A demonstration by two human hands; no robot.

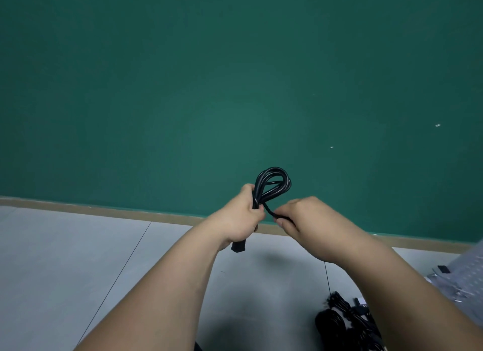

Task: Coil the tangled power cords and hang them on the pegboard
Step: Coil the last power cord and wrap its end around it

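A black power cord is gathered into several loops that stand up above my hands, in front of the green wall. My left hand grips the bunched loops in its fist, and a black plug end sticks out below that fist. My right hand pinches the cord's free strand just right of the left fist, pulling it sideways across the bundle. A heap of more black cords lies on the floor at the lower right, partly hidden by my right forearm.
A green wall fills the upper view, with a tan baseboard along grey floor tiles. A white perforated board lies at the right edge, with small items on it.
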